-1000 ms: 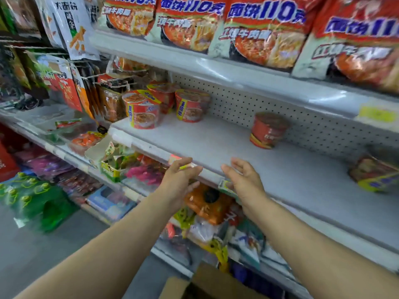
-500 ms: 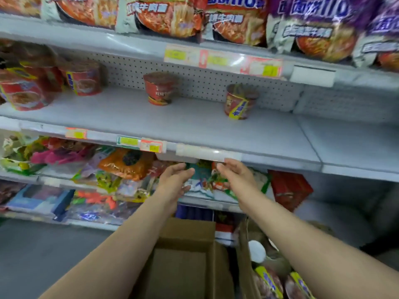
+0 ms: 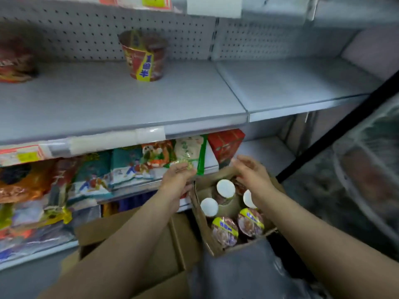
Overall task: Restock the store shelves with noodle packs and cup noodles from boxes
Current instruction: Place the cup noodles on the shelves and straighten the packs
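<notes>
Both hands, left hand (image 3: 179,175) and right hand (image 3: 251,172), hover loosely spread, holding nothing, above the box (image 3: 207,240) of cup noodles (image 3: 224,230) at five o'clock; best grip one cup around its sides.

Both forearms outstretched, left hand (image 3: 178,176) and right hand (image 3: 251,172) empty, fingers loosely curled.

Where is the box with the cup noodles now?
In the head view, the box sits low and right of centre, below the grey shelf, under the right hand.
</notes>
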The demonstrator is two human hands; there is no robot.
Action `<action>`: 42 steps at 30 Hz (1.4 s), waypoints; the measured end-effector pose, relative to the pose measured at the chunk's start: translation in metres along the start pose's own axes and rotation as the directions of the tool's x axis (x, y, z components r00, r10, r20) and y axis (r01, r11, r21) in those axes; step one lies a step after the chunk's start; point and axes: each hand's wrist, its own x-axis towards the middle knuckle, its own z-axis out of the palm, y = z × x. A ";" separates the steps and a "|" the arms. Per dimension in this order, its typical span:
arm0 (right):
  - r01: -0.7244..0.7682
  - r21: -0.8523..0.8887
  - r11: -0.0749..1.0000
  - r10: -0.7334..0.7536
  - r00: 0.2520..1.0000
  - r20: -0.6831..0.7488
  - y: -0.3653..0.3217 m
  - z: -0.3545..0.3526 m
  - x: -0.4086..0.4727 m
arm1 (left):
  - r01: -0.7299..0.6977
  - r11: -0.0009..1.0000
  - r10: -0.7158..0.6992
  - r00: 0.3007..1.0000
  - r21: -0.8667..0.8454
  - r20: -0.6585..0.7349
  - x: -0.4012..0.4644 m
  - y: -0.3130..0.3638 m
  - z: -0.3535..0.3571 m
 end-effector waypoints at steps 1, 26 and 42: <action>-0.022 0.016 1.000 0.022 0.999 -0.030 0.003 -0.009 0.002 | 0.027 1.000 -0.027 0.999 0.010 0.017 0.006 -0.006 0.007; -0.310 -0.176 0.934 0.337 0.929 0.151 0.166 -0.124 0.247 | 0.269 0.963 -0.269 0.953 -0.019 -0.138 0.174 -0.169 0.206; -0.350 -0.455 0.819 0.504 0.817 0.279 0.319 -0.095 0.394 | 0.396 0.918 -0.382 0.870 -0.020 -0.313 0.331 -0.319 0.209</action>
